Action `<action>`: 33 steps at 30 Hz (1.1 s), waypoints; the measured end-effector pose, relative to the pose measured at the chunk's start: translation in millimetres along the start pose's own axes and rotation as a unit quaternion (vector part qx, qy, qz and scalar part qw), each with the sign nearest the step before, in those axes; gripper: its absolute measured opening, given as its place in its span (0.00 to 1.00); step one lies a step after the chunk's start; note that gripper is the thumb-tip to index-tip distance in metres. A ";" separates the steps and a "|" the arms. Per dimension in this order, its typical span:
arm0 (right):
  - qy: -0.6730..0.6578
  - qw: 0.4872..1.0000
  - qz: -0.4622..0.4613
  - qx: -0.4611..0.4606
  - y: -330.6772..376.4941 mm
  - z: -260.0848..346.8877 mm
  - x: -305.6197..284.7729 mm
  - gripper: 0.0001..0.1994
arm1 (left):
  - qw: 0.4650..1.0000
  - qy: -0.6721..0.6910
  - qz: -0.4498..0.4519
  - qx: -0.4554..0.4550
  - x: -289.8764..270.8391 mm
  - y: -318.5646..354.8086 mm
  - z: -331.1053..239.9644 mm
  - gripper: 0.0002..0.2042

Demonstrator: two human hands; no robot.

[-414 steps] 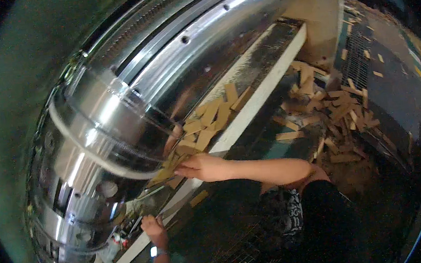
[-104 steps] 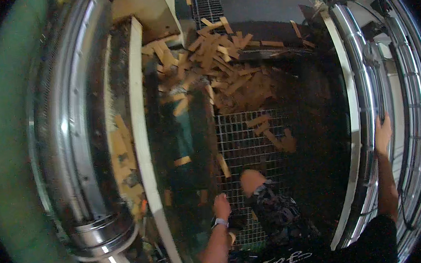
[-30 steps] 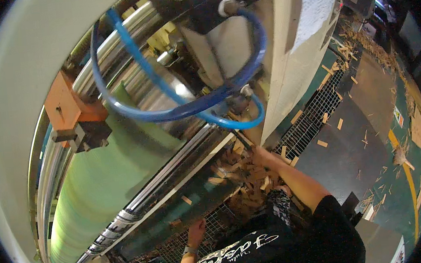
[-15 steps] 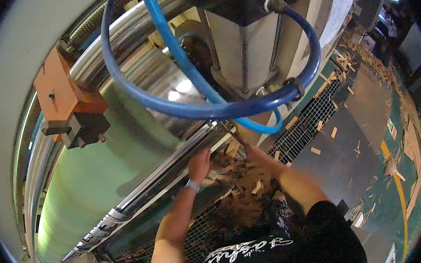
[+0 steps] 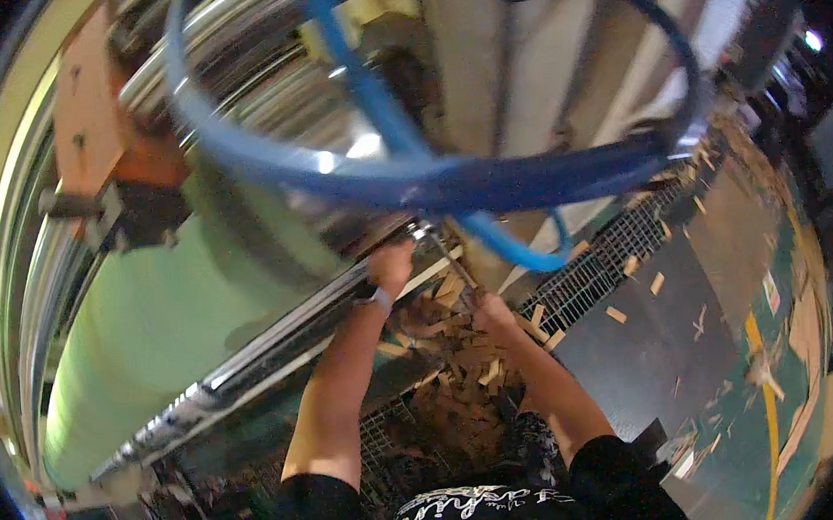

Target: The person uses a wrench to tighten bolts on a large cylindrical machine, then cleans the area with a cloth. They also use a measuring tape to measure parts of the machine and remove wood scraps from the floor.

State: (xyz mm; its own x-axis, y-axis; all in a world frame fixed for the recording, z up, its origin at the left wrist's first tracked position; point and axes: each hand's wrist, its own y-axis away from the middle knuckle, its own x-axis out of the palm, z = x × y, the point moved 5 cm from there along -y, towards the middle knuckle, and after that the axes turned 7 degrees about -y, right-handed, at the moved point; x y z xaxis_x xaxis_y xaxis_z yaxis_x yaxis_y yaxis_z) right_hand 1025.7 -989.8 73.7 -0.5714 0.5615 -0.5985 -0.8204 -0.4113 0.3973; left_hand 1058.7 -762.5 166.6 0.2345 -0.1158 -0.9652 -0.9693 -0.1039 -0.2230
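Note:
My right hand (image 5: pixel 485 308) is closed around the handle of a long metal wrench (image 5: pixel 451 262). The wrench's shiny head meets the end of a long metal shaft (image 5: pixel 274 330), just under the blue hoses. Right beside that head, my left hand (image 5: pixel 392 265) is curled at the shaft end; its fingers are partly hidden, and what they grip cannot be made out. The shaft runs along the lower edge of a large pale green roller (image 5: pixel 155 332).
Thick blue hoses (image 5: pixel 449 183) loop over my hands. An orange block (image 5: pixel 101 109) with a dark clamp hangs at the left. Cardboard scraps (image 5: pixel 455 356) pile below my hands. Floor grating (image 5: pixel 595 264) and grey plates (image 5: pixel 632 340) lie to the right.
My view has shifted closer to the hoses, which blur. My left hand has moved up to the shaft end beside the wrench head. The right hand has shifted slightly left, with the wrench showing more clearly.

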 end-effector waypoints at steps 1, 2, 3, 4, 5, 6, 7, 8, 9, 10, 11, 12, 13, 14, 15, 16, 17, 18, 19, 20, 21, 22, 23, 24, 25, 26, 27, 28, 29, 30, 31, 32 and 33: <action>-0.021 0.999 0.024 0.017 8.7 8.9 -8.1 0.08 | 0.993 -0.031 0.114 -0.028 -13.4 1.1 -10.7 0.09; 0.035 0.996 0.022 -0.082 1.0 22.1 5.7 0.09 | 0.994 -0.080 0.069 -0.011 -1.7 0.3 22.3 0.09; 0.112 0.985 -0.020 -0.130 -9.1 -17.2 -8.2 0.11 | 0.993 -0.066 0.093 -0.030 -9.7 -22.7 -14.0 0.10; 0.045 0.993 0.020 -0.107 -7.1 24.2 25.8 0.12 | 0.991 -0.049 0.108 0.056 0.9 -7.6 42.6 0.10; 0.024 1.000 0.004 0.015 -6.5 -24.2 -4.7 0.13 | 0.994 0.023 0.099 0.029 -22.4 -19.3 -26.4 0.10; -0.014 0.995 0.004 0.096 -4.4 -27.9 -9.2 0.14 | 0.989 0.090 0.066 0.092 -43.7 -16.9 -32.3 0.10; -0.016 1.000 -0.006 -0.016 0.8 -12.4 -1.4 0.14 | 0.993 0.022 0.052 0.104 -43.0 -13.4 -19.9 0.11; -0.008 0.993 -0.025 -0.119 5.4 -8.6 -0.8 0.15 | 0.984 -0.063 0.098 0.135 -39.3 -15.2 -15.6 0.11; -0.171 0.982 -0.034 -0.067 0.7 -12.9 -5.6 0.15 | 0.986 -0.069 0.102 0.114 -37.9 -17.5 -14.8 0.11; -0.204 0.978 -0.034 -0.032 1.1 -6.6 -6.2 0.15 | 0.988 -0.076 0.112 0.069 -32.2 -13.1 -12.1 0.10; -0.238 0.971 -0.037 0.002 -1.0 0.3 -7.8 0.15 | 0.988 -0.093 0.120 0.023 -19.2 -13.0 -11.1 0.10; -0.143 0.989 -0.027 0.015 13.7 29.0 -7.6 0.15 | 0.986 -0.108 0.127 -0.027 -2.7 -1.5 -3.5 0.10; -0.037 0.996 -0.061 0.050 14.9 19.1 -41.3 0.15 | 0.996 -0.007 0.089 -0.005 -36.2 -14.3 -40.5 0.11; -0.070 0.996 -0.038 0.028 15.6 35.5 -29.4 0.16 | 0.991 0.118 0.026 -0.057 -3.3 -2.0 -20.8 0.12; -0.103 0.995 -0.006 0.008 20.2 49.4 -10.1 0.16 | 0.962 0.254 -0.049 -0.092 29.5 16.7 5.6 0.13; -0.139 0.989 0.035 -0.015 27.8 68.5 14.0 0.16 | 0.920 0.354 -0.130 -0.106 54.2 44.5 40.7 0.14; -0.054 0.998 -0.022 0.009 21.3 48.0 -0.1 0.16 | 0.938 0.259 -0.179 -0.146 54.9 33.2 0.6 0.14; 0.027 0.995 -0.087 0.032 14.2 26.6 -16.0 0.16 | 0.941 0.164 -0.219 -0.198 45.4 24.5 -37.7 0.14; -0.003 0.986 -0.144 -0.084 -24.2 -29.0 -39.0 0.17 | 0.952 0.190 -0.165 -0.173 38.3 -4.1 -72.2 0.15; 0.006 0.997 -0.076 0.019 1.7 1.7 -30.3 0.17 | 0.964 0.115 -0.140 -0.196 38.8 14.9 -73.8 0.14; -0.081 0.995 -0.056 -0.009 1.9 2.0 -30.6 0.16 | 0.939 0.211 -0.139 -0.231 39.6 14.1 -68.4 0.12; -0.101 0.994 -0.041 -0.028 3.2 6.3 -27.3 0.15 | 0.906 0.301 -0.134 -0.266 47.1 15.0 -60.9 0.11; -0.136 0.988 0.012 -0.071 8.4 37.8 5.8 0.15 | 0.906 0.237 -0.246 -0.249 65.2 35.2 -17.8 0.10; -0.080 0.995 -0.016 -0.060 5.8 13.6 -12.4 0.14 | 0.907 0.186 -0.312 -0.213 38.4 26.2 -45.2 0.09; -0.025 0.997 -0.042 -0.052 4.2 -3.9 -32.2 0.13 | 0.896 0.125 -0.381 -0.191 -1.7 21.6 -67.0 0.08; -0.059 0.997 -0.035 -0.047 -6.4 -12.2 -21.3 0.13 | 0.954 0.059 -0.248 -0.156 21.6 15.4 -57.6 0.09; -0.094 0.993 -0.022 -0.061 -28.7 -24.9 -0.8 0.12 | 0.984 -0.020 -0.120 -0.130 56.0 8.7 -36.0 0.09; -0.120 0.992 -0.015 -0.027 -14.8 -0.2 1.3 0.12 | 0.982 0.079 -0.086 -0.149 50.1 19.3 -31.2 0.07; -0.017 0.998 -0.052 -0.035 9.0 27.4 -7.8 0.09 | 0.968 0.173 -0.056 -0.173 42.9 29.9 -25.3 0.06; -0.062 0.996 -0.057 -0.042 5.0 17.5 -17.7 0.10 | 0.977 0.153 -0.030 -0.145 23.1 17.7 -38.9 0.06; -0.168 0.985 -0.039 -0.032 -4.8 -2.5 -17.0 0.10 | 0.984 0.129 -0.002 -0.124 12.6 11.8 -44.3 0.06; -0.284 0.958 -0.027 -0.011 -15.0 -22.9 -16.7 0.11 | 0.989 0.104 0.026 -0.102 6.2 6.1 -47.8 0.06; -0.344 0.939 -0.012 0.004 -20.6 -27.0 -13.4 0.12 | 0.958 0.219 0.053 -0.177 17.4 -1.3 -40.1 0.08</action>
State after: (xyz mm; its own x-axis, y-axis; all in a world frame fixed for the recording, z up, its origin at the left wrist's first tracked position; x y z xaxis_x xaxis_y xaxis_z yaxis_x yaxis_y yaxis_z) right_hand 1050.9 -1008.2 54.7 -0.4306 0.9024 -0.0170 -0.8312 -0.3892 0.3970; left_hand 1067.0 -804.0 155.6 0.2196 -0.5389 -0.8132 -0.9218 -0.3876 0.0079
